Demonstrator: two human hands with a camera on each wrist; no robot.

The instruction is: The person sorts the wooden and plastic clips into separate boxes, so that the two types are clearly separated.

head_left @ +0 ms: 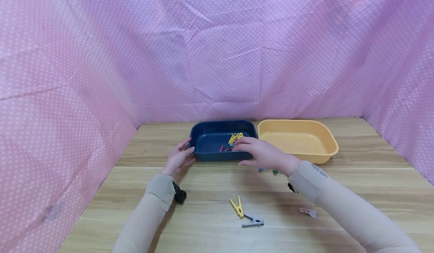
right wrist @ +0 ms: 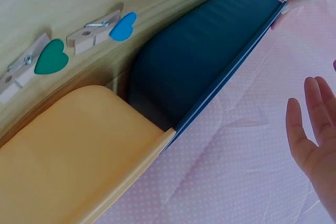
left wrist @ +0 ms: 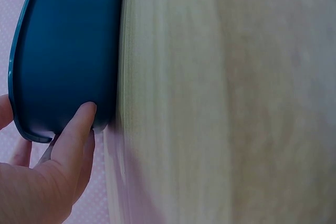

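My left hand [head_left: 177, 158] holds the left end of a dark blue plastic tray [head_left: 217, 157]. In the left wrist view, its fingers [left wrist: 73, 140] lie against the tray's corner and side. My right hand [head_left: 259, 151] hovers over the tray's near right side, fingers parted and nothing visible between them in the right wrist view. Inside the blue tray, partly hidden behind that hand, lie yellow clothespins [head_left: 234, 138] and small red pieces [head_left: 222, 147]. On the table nearer me are a yellow clothespin [head_left: 237, 207] and a grey clothespin [head_left: 253, 221], close together.
A yellow-orange tray [head_left: 330, 147] stands right beside the blue one. Before the trays lie two wooden clothespins with a green heart [right wrist: 51, 57] and a blue heart [right wrist: 123, 27]. A pale heart clothespin [head_left: 307, 212] lies near my right forearm. Pink dotted cloth [head_left: 217, 57] hangs behind.
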